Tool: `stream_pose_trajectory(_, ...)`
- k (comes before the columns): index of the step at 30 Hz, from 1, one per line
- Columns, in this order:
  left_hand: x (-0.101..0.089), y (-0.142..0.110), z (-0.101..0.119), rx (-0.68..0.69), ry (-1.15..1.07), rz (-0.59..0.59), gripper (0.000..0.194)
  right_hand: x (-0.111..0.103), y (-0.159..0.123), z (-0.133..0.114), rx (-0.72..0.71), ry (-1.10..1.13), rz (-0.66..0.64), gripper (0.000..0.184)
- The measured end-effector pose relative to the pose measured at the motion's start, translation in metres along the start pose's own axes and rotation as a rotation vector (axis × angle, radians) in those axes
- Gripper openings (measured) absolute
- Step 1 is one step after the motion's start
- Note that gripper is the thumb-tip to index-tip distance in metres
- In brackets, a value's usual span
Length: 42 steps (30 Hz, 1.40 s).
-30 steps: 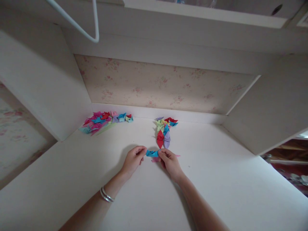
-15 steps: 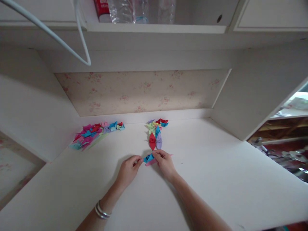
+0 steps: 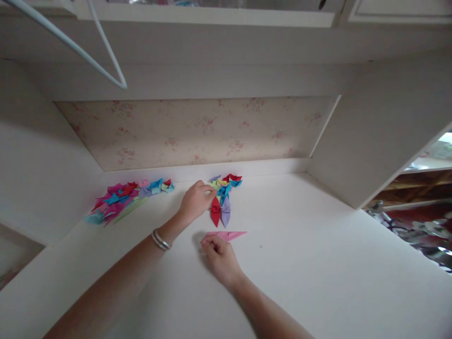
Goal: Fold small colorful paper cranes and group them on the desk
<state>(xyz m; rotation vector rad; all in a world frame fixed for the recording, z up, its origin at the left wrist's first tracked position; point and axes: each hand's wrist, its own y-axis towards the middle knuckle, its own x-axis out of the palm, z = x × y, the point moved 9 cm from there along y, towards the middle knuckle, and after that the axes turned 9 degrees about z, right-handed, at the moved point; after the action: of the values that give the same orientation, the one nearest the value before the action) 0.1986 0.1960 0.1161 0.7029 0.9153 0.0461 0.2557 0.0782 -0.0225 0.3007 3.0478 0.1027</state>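
My left hand (image 3: 198, 200) reaches over the table to the near group of folded paper cranes. Its thumb and fingers are pinched at the edge of a blue paper crane (image 3: 223, 190). Just below lie a red paper crane (image 3: 215, 212) and a purple paper crane (image 3: 226, 213), side by side. Closer to me, my right hand (image 3: 221, 258) hovers low with its fingers curled together; nothing shows in them. Right behind those fingers a flat pink folded paper (image 3: 231, 234) rests on the table, partly covered by the hand.
A larger heap of colourful paper cranes (image 3: 120, 200) lies at the back left, along the wall. Overhead runs a shelf edge (image 3: 205, 15), and a white bent bar (image 3: 70, 44) crosses the upper left. A cabinet side panel (image 3: 381, 122) bounds the table on the right.
My left hand has moved forward to the group of cranes, bringing the blue crane there. My right hand has let go of the blue crane and drawn back slightly toward me. The view has tilted down.
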Motion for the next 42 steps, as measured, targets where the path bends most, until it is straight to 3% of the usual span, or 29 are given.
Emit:
stream_pose_trajectory(4,0.052,0.039,0.023,0.089,0.117,-0.154,0.027,0.001,-0.003,-0.008,-0.091,-0.121,-0.059,0.024)
stream_pose_trajectory(10,0.115,0.07,0.026,0.081,0.185,-0.325,0.017,0.009,-0.014,-0.029,-0.339,-0.42,-0.158,0.024)
stream_pose_trajectory(17,0.16,0.085,0.02,0.068,0.221,-0.442,0.016,0.016,-0.018,-0.035,-0.47,-0.648,-0.199,0.024)
stream_pose_trajectory(22,0.174,0.086,0.018,0.047,0.29,-0.498,0.013,0.019,-0.02,-0.038,-0.513,-0.747,-0.226,0.022)
stream_pose_trajectory(27,0.16,0.086,0.023,0.034,0.304,-0.497,0.022,0.022,-0.023,-0.039,-0.567,-0.777,-0.232,0.021)
stream_pose_trajectory(33,0.112,0.07,0.021,0.038,0.241,-0.426,0.031,0.021,-0.022,-0.035,-0.505,-0.748,-0.257,0.022)
stream_pose_trajectory(38,0.065,0.019,-0.001,-0.04,0.075,-0.336,0.035,0.02,-0.02,-0.03,-0.425,-0.708,-0.258,0.024)
stream_pose_trajectory(42,0.027,-0.04,-0.028,-0.251,-0.173,-0.262,0.038,0.022,-0.02,-0.027,-0.384,-0.697,-0.256,0.025)
